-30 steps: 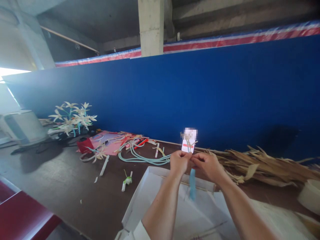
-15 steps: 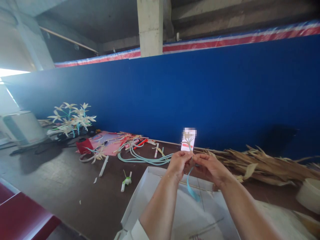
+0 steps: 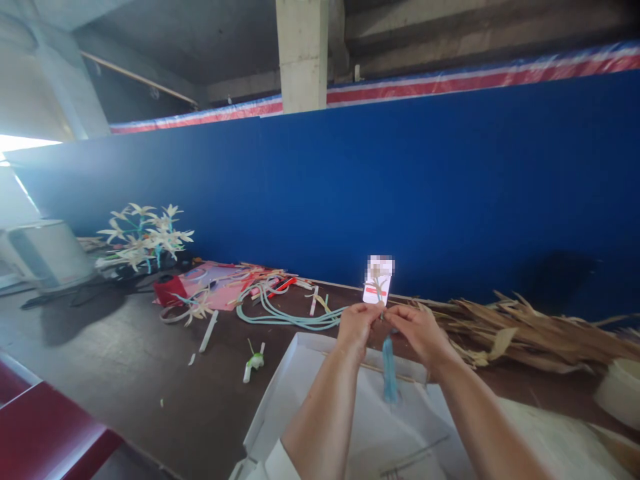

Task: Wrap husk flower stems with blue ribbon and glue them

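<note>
My left hand (image 3: 357, 327) and my right hand (image 3: 413, 327) meet above a white open box (image 3: 320, 373). Both are closed, thumb and fingers pinching the thin stem of a small pale dried-husk flower (image 3: 377, 288) whose petals point up. A light blue strip (image 3: 389, 373) hangs from between the fingertips down over the box. Where strip and stem meet is hidden by the fingers. Just behind the flower stands a lit phone (image 3: 369, 298), its screen partly blurred out.
Left of the box lie coiled pale-blue cords (image 3: 300, 323), a white stick with green wrapping (image 3: 254, 361) and a pink sheet (image 3: 220, 277). Finished-looking pale flowers (image 3: 150, 233) stand farther left. Dried husks (image 3: 535, 330) and a white tub (image 3: 620, 393) are at right. A blue partition (image 3: 450, 187) runs behind.
The blue strip has swung from a curved, twisted hang to a straighter, flatter one facing me. Both hands stay together at the stem, nearly in place.
</note>
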The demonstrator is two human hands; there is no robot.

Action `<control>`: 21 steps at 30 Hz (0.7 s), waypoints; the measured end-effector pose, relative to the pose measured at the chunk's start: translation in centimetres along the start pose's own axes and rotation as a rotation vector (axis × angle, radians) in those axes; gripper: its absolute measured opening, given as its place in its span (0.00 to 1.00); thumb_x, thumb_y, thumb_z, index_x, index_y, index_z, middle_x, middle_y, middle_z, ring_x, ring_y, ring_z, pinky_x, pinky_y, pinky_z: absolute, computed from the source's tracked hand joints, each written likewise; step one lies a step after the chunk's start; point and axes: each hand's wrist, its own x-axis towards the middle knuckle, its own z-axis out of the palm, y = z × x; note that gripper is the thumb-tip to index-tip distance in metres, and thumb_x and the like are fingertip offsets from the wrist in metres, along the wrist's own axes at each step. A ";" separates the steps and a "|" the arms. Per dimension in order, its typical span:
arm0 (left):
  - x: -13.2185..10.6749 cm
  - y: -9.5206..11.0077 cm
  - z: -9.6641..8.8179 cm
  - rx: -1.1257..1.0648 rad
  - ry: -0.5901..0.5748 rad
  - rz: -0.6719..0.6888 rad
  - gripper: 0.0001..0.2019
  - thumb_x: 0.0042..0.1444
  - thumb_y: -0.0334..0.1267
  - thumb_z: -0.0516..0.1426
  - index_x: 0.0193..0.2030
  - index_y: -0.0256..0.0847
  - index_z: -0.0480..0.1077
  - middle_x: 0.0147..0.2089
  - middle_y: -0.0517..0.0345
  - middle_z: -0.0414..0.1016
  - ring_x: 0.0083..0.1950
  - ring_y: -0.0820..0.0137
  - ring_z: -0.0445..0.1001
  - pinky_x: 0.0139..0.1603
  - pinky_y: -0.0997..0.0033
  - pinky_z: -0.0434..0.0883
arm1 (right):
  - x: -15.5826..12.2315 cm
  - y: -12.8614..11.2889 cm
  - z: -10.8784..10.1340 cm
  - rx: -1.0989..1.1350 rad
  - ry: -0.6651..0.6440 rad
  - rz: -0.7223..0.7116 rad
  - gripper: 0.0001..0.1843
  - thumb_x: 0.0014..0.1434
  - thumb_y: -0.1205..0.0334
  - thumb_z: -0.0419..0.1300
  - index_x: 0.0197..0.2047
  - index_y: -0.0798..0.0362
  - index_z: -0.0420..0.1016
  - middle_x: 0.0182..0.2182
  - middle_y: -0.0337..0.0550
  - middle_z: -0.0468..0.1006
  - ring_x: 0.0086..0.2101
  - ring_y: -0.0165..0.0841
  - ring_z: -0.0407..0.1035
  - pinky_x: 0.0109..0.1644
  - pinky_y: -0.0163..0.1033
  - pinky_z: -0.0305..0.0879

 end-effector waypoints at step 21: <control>0.1 0.1 -0.5 0.692 -0.023 0.278 0.12 0.46 0.44 0.56 0.22 0.36 0.71 0.19 0.59 0.66 0.24 0.73 0.61 0.26 0.74 0.56 | 0.6 0.6 -2.5 -0.351 -0.194 -0.136 0.11 0.49 0.53 0.57 0.27 0.51 0.75 0.22 0.37 0.72 0.24 0.30 0.63 0.27 0.34 0.59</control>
